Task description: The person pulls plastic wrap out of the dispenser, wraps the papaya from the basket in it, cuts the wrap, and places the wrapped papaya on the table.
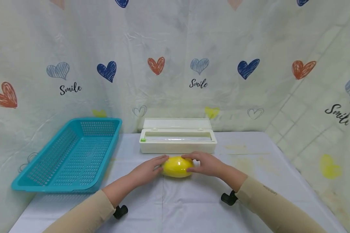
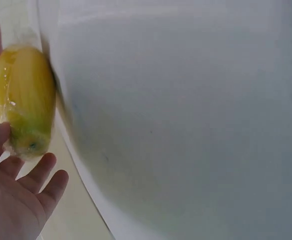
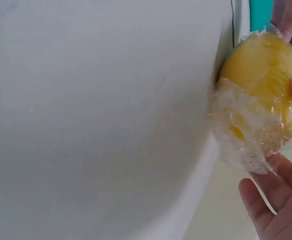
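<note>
A yellow oval fruit [image 1: 177,167], wrapped in clear cling film, lies on its side on the white-covered table between both hands. My left hand [image 1: 147,172] holds its left end, fingers over the far side and thumb at the near side. In the left wrist view that end of the fruit [image 2: 28,95] looks greenish. My right hand [image 1: 207,164] holds the other end, thumb on the front. Crumpled cling film [image 3: 245,130] bunches around this end in the right wrist view. Just behind the fruit stands a white cling film dispenser [image 1: 178,148], its lid raised and a roll inside.
A blue perforated plastic basket [image 1: 103,168] stands to the left with nothing in it. Behind the table hangs a pale curtain [image 1: 175,35] printed with hearts. Black camera mounts [image 1: 229,198] stick out below the wrists.
</note>
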The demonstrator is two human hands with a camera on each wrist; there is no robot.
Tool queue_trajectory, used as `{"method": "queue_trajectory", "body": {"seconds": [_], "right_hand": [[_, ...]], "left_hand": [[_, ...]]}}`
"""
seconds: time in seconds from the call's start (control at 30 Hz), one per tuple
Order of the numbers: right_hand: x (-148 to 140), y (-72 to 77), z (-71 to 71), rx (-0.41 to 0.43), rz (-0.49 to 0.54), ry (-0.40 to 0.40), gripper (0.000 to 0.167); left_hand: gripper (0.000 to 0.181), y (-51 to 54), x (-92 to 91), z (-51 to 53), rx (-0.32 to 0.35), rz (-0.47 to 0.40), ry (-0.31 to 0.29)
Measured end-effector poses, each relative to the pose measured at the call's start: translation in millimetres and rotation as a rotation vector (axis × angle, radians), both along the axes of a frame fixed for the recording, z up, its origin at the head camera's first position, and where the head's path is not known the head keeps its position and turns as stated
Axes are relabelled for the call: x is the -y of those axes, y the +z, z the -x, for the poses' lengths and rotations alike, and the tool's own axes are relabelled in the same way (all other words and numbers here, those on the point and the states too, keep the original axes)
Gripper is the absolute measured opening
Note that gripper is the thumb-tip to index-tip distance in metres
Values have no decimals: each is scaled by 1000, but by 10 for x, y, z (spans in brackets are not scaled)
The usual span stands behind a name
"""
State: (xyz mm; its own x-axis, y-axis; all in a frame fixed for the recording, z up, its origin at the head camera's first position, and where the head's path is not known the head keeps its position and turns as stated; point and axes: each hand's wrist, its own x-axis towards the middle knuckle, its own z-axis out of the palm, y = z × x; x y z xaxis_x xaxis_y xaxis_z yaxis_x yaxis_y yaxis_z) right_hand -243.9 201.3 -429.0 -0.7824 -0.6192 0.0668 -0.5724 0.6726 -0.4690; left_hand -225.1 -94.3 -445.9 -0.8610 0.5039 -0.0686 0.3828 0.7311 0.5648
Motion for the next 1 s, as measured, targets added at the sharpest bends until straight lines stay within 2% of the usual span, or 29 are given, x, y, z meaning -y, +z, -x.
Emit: {"method": "queue_trajectory", "body": {"seconds": [0.23,0.33,0.47,0.57,0.67,0.77,0.9,1.0], "right_hand": [[52,-19,-5,1,14,-31,58],[67,-22,-18,19,-1,-46,60],[94,0,-65,38,-17,-68,63],[114,28,-98,53,-20,-69,61],[121,44,-109,64,-29,-60,56],[112,48,-121,83,-25,-51,49],[90,31,-140,64,-41,-5,43],[88,14,-156,6,-85,56,50]], "left_hand": [[50,-61,-2,107,-2,-33,-26],[49,-45,-17,133,-47,-24,0],[47,-10,-59,68,-153,27,102],[44,24,-95,-51,-184,30,139],[43,45,-132,-150,-147,24,105],[46,38,-159,-197,-87,20,62],[56,23,-158,-195,-29,11,27],[62,17,-142,-169,4,1,-12]]}}
